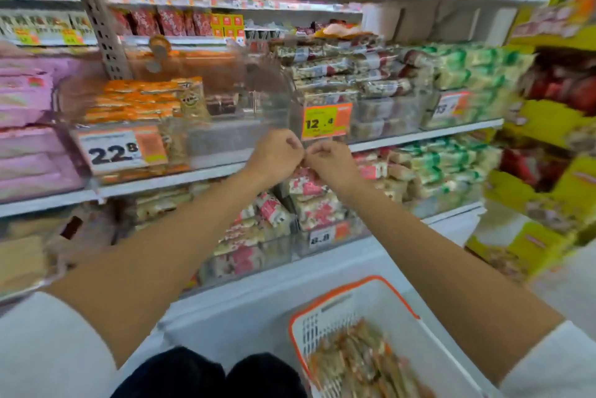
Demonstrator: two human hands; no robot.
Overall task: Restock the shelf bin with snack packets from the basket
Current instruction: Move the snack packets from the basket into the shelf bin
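A clear plastic shelf bin (232,139) on the middle shelf looks nearly empty, with a few dark packets (222,106) at its back. My left hand (277,152) and my right hand (332,162) meet knuckle to knuckle just in front of the bin's lower right corner. Both have curled fingers, and I see no packet in either. A white basket with an orange rim (325,302) sits low at the right, below my right forearm. It holds several brown and orange snack packets (364,362).
Left of the clear bin is a bin of orange packets (132,101) with a 22.8 price tag (113,152). To the right, a bin of nut bars (348,75) carries a 12.4 tag (325,120). Pink-and-white packets (309,201) fill the shelf below. Yellow cartons (545,191) stand at the far right.
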